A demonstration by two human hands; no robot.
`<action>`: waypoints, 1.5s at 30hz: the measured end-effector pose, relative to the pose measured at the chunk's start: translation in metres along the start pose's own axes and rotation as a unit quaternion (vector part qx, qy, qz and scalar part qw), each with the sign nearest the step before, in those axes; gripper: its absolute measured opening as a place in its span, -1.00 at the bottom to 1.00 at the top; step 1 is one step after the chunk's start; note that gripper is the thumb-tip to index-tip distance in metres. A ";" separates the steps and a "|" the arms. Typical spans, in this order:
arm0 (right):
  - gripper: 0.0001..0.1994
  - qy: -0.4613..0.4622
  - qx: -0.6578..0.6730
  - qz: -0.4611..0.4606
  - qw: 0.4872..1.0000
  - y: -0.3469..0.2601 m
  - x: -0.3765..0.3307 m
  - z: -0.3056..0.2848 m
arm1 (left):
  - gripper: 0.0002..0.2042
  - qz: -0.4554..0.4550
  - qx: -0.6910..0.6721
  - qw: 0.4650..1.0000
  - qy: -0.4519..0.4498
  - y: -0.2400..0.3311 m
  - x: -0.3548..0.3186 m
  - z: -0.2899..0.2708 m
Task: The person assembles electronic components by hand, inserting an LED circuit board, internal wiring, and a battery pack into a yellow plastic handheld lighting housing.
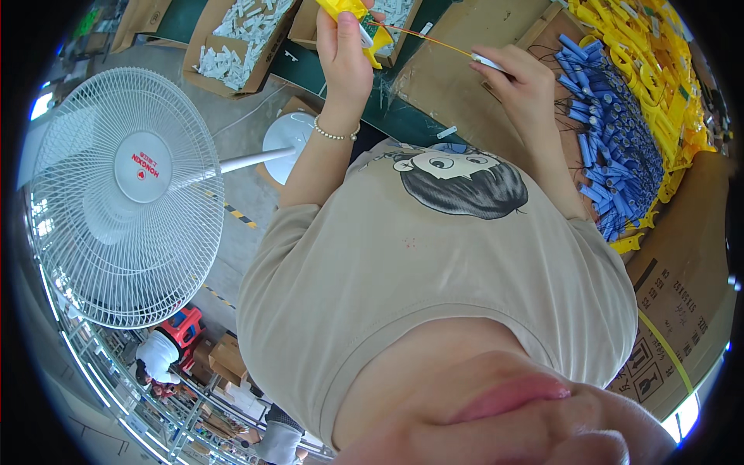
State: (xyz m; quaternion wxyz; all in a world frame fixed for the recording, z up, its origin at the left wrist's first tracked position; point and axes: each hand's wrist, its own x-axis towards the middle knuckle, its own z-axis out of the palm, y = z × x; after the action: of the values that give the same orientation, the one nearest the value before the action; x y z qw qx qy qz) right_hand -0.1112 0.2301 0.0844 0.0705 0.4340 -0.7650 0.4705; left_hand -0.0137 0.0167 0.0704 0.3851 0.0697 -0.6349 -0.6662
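Note:
At the top of the head view, my left hand is closed round a yellow plastic housing that shows a green patch. Part of the housing runs out of the picture. To its right, my right hand pinches a slim white piece between thumb and fingers. A thin orange-yellow wire stretches taut from the housing to this white piece. Under both hands lies a dark green tabletop with brown cardboard on it. A small loose white part rests near the table's edge.
Cardboard boxes of small white parts stand at upper left. On the right are heaped blue cylinders with dark wires and yellow housings. A large carton stands lower right. A white fan is at left; people are behind.

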 end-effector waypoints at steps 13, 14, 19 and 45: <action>-0.60 0.093 0.338 0.134 0.927 0.016 0.017 -0.014 | -0.62 -0.110 -0.044 0.977 -0.176 -0.017 -0.002 0.001; -0.52 0.133 0.422 0.121 0.888 0.015 0.021 -0.012 | -0.62 -0.112 -0.046 0.977 -0.178 -0.018 -0.004 0.003; -0.75 0.061 0.596 0.250 0.761 -0.030 0.033 -0.011 | -0.62 -0.220 -0.048 0.941 -0.254 -0.009 -0.026 0.028; -0.96 0.057 0.656 0.337 0.673 0.009 0.023 -0.007 | -0.68 -0.149 0.022 0.939 -0.310 -0.034 -0.035 0.033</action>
State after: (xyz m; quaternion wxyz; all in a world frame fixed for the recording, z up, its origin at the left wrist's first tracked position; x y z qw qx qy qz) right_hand -0.1343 0.2239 0.0941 -0.3523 0.0539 -0.3489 0.8668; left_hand -0.0233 0.0608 0.0324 0.0641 -0.0380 -0.7195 -0.6904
